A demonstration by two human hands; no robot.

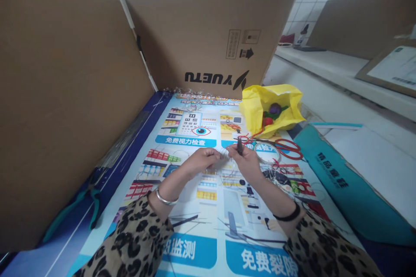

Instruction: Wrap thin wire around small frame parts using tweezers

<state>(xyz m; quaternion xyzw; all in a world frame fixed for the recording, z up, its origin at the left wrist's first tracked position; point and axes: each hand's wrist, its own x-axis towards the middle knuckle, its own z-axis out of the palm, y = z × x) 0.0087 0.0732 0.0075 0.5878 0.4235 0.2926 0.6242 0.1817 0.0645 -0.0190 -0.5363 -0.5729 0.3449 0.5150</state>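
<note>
Wire (224,154), thin and silvery, lies between two bare hands near the centre of the frame, its fine strands hard to follow against the print below. The left hand (204,159) is narrowed, thumb and fingers pinched on the wire. The right hand (244,159) is closed too, its fingertips at the wire's other side, with a slim dark object (239,145) held upright in its grip; I cannot tell exactly what that object is. A silver metal bangle (167,199) circles the left wrist, a black band (289,213) the right, and both sleeves are leopard-patterned.

Beneath the hands spreads a blue-and-white printed sheet (209,216) with Chinese lettering. Just beyond the right hand lie red-handled scissors (289,149) and a round pale ring (268,156), with a tangle of silvery wire (276,177) nearer the forearm. An open bright yellow bag (251,108) at upper right of centre contains red, green and purple items.

At lower left rest teal-handled pliers (91,189), below a bundle of thin straight rods (125,140). Brown cardboard panels (201,30) stand at the left and top; a teal box (341,181) sits at the right.
</note>
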